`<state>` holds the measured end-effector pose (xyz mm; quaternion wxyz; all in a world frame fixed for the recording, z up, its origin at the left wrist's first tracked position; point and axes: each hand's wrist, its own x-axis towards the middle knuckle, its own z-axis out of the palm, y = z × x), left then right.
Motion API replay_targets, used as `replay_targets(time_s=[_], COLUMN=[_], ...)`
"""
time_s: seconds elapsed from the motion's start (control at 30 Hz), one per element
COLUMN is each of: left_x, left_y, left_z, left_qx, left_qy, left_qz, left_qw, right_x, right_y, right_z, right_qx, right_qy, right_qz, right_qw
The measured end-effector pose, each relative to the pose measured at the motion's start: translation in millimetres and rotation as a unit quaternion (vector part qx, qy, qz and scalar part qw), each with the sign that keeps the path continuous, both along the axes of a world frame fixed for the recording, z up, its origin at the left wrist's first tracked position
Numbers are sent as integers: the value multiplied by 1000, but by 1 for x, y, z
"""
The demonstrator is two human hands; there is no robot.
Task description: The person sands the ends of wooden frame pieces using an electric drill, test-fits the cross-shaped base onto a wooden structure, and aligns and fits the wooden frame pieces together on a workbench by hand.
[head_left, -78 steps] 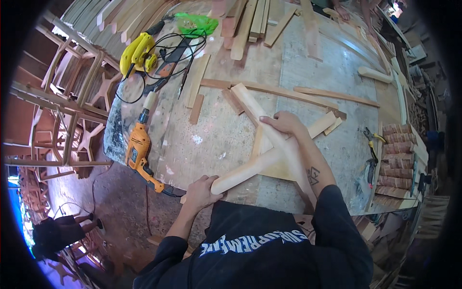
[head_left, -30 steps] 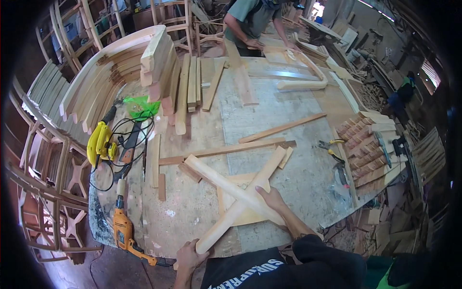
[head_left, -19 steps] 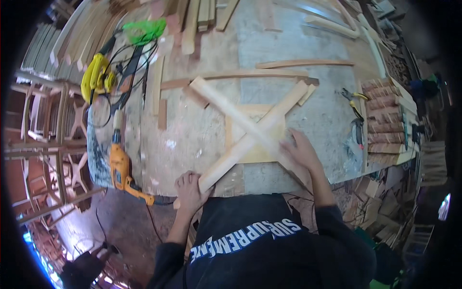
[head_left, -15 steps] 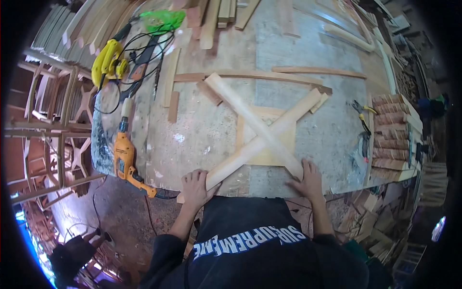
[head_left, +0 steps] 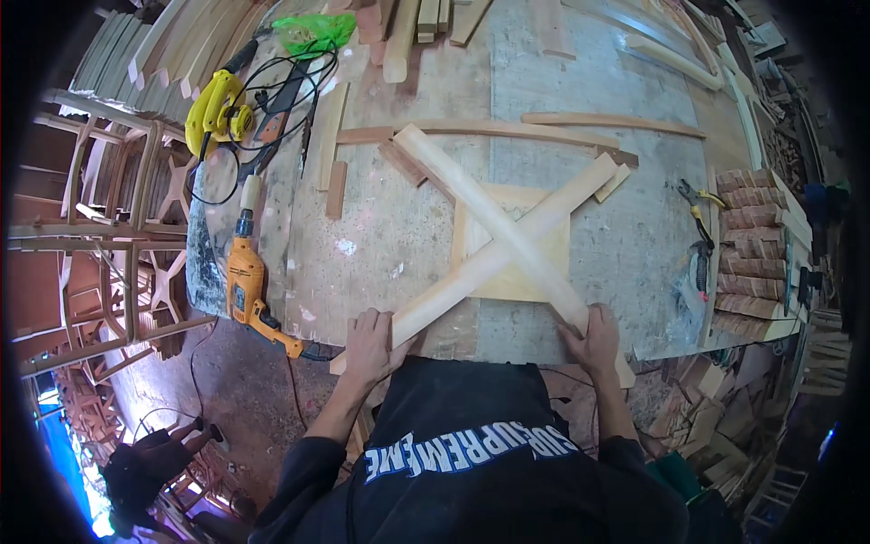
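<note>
An X-shaped frame of two crossed pale wooden bars (head_left: 512, 239) lies on the worktable (head_left: 381, 263), partly over a square thin board (head_left: 555, 281). My left hand (head_left: 370, 348) is closed round the near left bar end, and a bit of that end shows beside the wrist. The near right bar runs under my right hand (head_left: 595, 344), whose fingers curl over it; its tip sticks out past the palm over the table edge. A long wooden strip (head_left: 489, 131) lies by the frame's far ends, with a short offcut (head_left: 613, 183) by the far right end.
An orange power drill (head_left: 246, 281) and a yellow blower (head_left: 214, 116) with black cable lie on the left. Pliers (head_left: 700, 213) lie on the right, near stacked wooden pieces (head_left: 750, 245). Wooden frames (head_left: 127, 245) stand left of the table. Someone in dark clothes (head_left: 145, 467) is lower left.
The whole view has shifted slightly. My right hand has come a little nearer along its bar, and the bar's tip now shows beyond it. My left hand keeps its hold.
</note>
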<state>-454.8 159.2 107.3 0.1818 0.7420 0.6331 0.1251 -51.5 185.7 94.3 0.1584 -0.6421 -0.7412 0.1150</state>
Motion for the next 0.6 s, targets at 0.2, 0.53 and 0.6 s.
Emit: replay_targets(time_s=[0.2, 0.53, 0.6], left_x=[0, -2, -2], left_y=[5, 20, 19], left_z=[21, 50, 50], left_qx=[3, -44, -48], left_qy=[1, 24, 26], left_qz=[-4, -23, -32], left_qw=[1000, 998, 998], right_x=[-3, 3, 3], right_y=[10, 16, 18], right_z=[32, 56, 57], right_qx=[-47, -115, -93], right_qy=[-3, -5, -9], right_qz=[-18, -1, 13], right_qw=[999, 993, 996])
